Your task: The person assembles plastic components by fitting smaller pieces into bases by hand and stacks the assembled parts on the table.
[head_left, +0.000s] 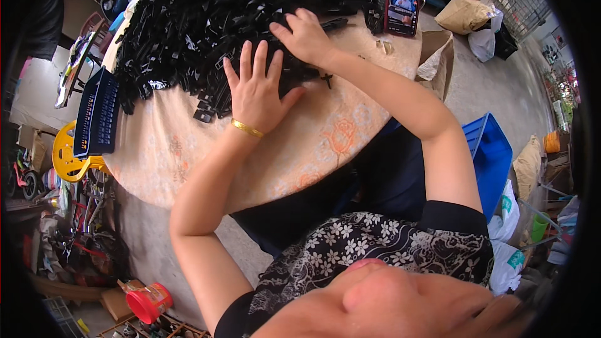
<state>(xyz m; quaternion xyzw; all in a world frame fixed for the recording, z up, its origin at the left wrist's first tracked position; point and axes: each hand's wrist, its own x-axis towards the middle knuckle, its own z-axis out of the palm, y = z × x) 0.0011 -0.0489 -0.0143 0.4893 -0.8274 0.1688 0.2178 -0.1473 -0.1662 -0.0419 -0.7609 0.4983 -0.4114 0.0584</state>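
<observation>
A big heap of small black plastic pieces [188, 19], shaped like clips or buckles, covers the far part of a round table with a pale peach, flower-patterned cloth [156, 156]. My left hand [258, 91], with a gold bangle [247, 128] on its wrist, lies palm down on the heap's near edge, fingers spread. Farther right, my right hand [305, 39] rests on the same heap, thumb and fingers apart; its fingertips are partly hidden. A few black pieces [205, 109] lie left of my left hand. One cross-shaped black piece [327, 80] sits alone on the cloth below my right forearm.
A phone [402, 1] playing a video stands upright at the table's right edge. Left of the table, a dark blue basket [97, 112] rests on a yellow stool [64, 150]. A blue crate [491, 156], sacks [464, 9] and a red bucket [149, 302] surround the table on the floor.
</observation>
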